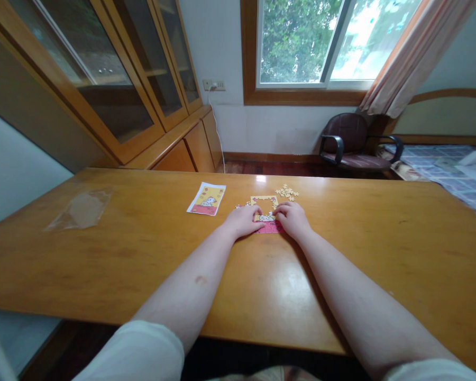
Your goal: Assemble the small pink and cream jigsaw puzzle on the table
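Note:
A partly assembled jigsaw puzzle [269, 227] lies on the table, with a pink lower part, a white figure and a yellow border around a gap. My left hand [246, 219] rests at its left edge, thumb and fingers apart over the pieces. At the right edge of the gap, my right hand [293, 218] has its fingertips pinched together at a small puzzle piece, mostly covered by the fingers. Loose puzzle pieces [286, 192] lie in a pile just beyond my right hand. A few more sit behind my left hand, partly hidden by it.
A reference picture sheet [207, 199] lies left of the puzzle on the wooden table [150, 254]. Farther left is a clear plastic bag [81, 209]. Beyond the table stand a glass-door cabinet [174, 124], an armchair [347, 137] and a bed [440, 164].

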Available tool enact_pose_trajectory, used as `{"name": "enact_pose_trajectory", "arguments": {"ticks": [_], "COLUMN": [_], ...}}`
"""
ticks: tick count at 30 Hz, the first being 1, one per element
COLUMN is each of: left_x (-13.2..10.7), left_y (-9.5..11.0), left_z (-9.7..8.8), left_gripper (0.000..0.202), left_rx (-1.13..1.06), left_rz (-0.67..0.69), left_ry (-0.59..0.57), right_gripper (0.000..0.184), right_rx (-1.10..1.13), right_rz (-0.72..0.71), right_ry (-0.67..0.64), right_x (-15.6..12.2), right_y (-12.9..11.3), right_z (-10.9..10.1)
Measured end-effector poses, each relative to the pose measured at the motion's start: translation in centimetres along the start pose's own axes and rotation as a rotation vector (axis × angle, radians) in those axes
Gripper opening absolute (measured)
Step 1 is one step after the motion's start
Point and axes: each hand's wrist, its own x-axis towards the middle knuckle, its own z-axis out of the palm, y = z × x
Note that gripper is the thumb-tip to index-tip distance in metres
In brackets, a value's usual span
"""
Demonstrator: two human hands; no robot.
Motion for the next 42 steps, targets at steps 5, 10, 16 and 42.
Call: {"name": "enact_pose_trajectory", "arguments": {"ticks": [5, 10, 16, 42], "left_x": [0.0, -0.1, -0.1, 0.2], "left_y": [0.1, 0.1, 0.2, -3.0], "left_z": [-0.1, -0.2, -0.3, -1.1], "left_gripper": [0.036, 0.034, 0.036, 0.039], "left_rx": [-0.003, -0.005, -0.010, 0.136], "left_rz": [-0.002, 0.001, -0.008, -0.391], "left_ry": [-0.003, -0.003, -0.007, 0.224], "right_gripper": [0.027, 0.027, 0.025, 0.026], "right_rx": [-0.001, -0.024, 0.004, 0.031], "right_rz": [0.012, 0.015, 0.001, -0.003], "right_ry": [0.016, 0.002, 0.021, 0.018], "right_x": [-0.1, -0.1, 0.0, 0.1], "right_y": [0.0, 0.0, 0.2, 0.4], "right_z": [0.0, 0.1, 0.1, 0.3]}}
